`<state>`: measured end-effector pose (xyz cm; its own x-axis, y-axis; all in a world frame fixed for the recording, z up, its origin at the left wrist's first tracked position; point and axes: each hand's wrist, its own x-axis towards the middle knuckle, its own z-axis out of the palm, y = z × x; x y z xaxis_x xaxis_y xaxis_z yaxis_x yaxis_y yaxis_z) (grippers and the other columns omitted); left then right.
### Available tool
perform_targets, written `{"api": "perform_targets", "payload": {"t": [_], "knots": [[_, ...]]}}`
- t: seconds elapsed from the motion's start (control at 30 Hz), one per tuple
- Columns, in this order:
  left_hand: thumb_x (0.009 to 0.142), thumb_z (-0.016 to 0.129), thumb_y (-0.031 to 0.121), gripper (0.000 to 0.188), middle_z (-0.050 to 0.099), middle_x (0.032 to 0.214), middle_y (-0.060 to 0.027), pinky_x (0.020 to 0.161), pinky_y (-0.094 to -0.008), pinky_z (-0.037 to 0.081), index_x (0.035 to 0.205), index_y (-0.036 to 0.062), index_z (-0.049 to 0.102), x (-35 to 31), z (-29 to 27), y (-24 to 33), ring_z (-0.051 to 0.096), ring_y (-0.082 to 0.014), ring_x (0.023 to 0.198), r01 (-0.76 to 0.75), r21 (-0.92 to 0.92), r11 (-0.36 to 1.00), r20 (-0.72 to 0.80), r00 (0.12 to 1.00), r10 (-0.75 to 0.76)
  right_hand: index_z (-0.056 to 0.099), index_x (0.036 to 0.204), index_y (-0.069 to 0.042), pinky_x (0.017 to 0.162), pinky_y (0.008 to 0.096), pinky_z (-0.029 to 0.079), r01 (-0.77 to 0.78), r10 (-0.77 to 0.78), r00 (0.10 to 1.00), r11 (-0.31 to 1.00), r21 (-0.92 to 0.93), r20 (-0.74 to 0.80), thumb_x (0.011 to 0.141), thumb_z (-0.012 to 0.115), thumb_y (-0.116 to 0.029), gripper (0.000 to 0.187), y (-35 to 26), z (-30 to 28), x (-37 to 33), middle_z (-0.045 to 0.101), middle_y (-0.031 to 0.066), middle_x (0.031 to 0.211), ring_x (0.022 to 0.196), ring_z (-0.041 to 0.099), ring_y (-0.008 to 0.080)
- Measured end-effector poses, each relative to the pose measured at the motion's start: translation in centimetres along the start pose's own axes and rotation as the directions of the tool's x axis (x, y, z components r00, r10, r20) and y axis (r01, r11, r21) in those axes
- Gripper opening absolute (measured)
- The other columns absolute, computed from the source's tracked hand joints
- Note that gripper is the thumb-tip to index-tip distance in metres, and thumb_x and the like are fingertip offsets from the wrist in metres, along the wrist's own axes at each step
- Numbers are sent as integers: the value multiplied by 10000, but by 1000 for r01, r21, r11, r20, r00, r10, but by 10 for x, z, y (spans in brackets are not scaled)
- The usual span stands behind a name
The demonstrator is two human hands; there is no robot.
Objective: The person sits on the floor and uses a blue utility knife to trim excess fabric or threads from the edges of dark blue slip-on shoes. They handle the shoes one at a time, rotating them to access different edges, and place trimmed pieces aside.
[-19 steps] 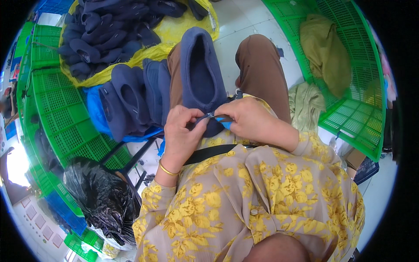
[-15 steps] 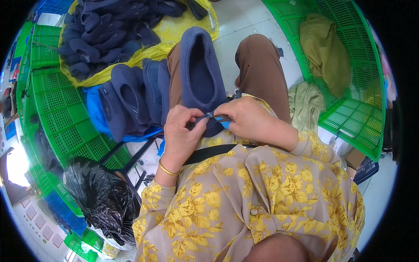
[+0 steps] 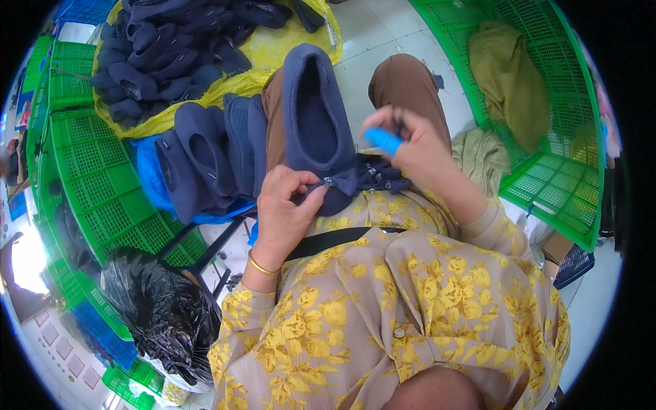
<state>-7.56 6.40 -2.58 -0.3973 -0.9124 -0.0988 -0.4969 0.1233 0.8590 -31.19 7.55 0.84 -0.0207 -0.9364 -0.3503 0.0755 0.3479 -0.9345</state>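
Note:
A navy blue slipper [image 3: 345, 140] rests on my lap with its opening up and its toe or heel end toward me. At that near end sits a small navy bow [image 3: 342, 181] with a shiny ornament at its middle. My left hand [image 3: 285, 201], with a gold bangle at the wrist, pinches one side of the bow between thumb and forefinger. My right hand [image 3: 417, 147] is raised over my lap, apart from the slipper, its fingers curled. Blue tape [image 3: 383, 140] wraps one of its digits. Something small and dark shows between its fingers, too blurred to name. Beside the slipper lie several more bows [image 3: 386, 176].
More navy slippers [image 3: 198, 154] stand in a row at my left on a blue bag [image 3: 150, 171]. A heap of slippers [image 3: 164, 55] lies on a yellow sack [image 3: 263, 51]. Green crates [image 3: 89, 150] stand left and right; a black plastic bag [image 3: 154, 307] sits near left.
My right hand has left the bow and risen up and to the right, uncovering the bow and the other bows beside it. My left hand keeps its pinch.

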Motion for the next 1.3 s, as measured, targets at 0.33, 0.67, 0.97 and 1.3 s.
{"api": "perform_targets", "payload": {"t": [0.33,0.67,0.97,1.3], "knots": [[721,749,60,111,504,701,-50,634,-307,408,806,44,680,0,-3,1,503,-195,692,0,-13,1000,2,1000,0,640,1007,-68,621,278,467,71,-23,982,966,-248,188,884,597,-71,130,7,17,-7,683,97,828,660,603,159],[718,759,67,121,501,710,-56,643,-315,404,804,42,677,5,-1,1,497,-201,694,-44,47,998,37,998,42,611,1042,-90,501,177,336,184,-265,958,857,481,107,943,602,-112,102,-56,-30,19,655,38,826,544,435,21],[717,756,58,121,505,698,-46,634,-306,399,815,44,686,3,-2,-2,500,-187,690,-17,-12,1000,25,1000,17,634,1023,-71,625,269,467,270,-274,962,940,-207,11,887,616,-91,139,-22,-7,8,631,47,808,619,572,135],[712,751,57,119,493,693,-39,630,-305,396,813,49,688,4,-4,0,493,-184,686,-26,17,1000,38,999,25,672,898,-45,682,428,508,360,-178,913,775,-519,368,730,587,-32,189,19,24,-8,655,178,806,768,636,373]]}}
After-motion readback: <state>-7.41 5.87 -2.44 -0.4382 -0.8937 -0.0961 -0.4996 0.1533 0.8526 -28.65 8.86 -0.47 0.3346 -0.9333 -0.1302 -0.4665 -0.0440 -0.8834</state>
